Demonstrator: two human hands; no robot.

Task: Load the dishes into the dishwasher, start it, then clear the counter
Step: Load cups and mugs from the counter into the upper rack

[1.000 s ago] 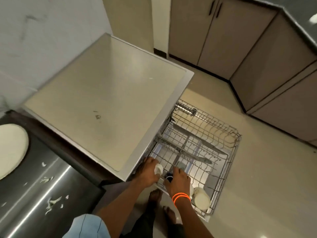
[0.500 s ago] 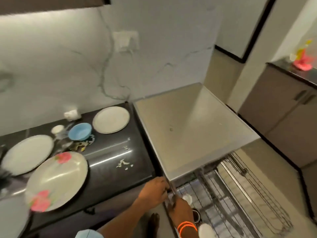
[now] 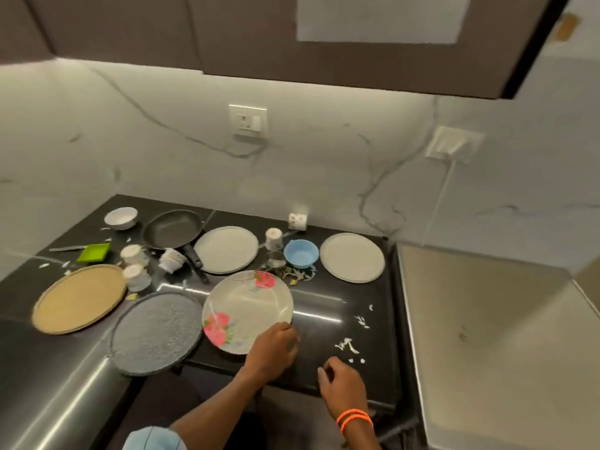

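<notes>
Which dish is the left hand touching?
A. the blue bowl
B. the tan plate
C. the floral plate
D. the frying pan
C: the left hand rests on the near rim of the floral plate, with its fingers curled at the edge; the right hand hangs over the bare counter and holds nothing.

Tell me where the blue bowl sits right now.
Head view: the blue bowl sits toward the counter's back right, between two white plates, behind the floral plate.
</notes>
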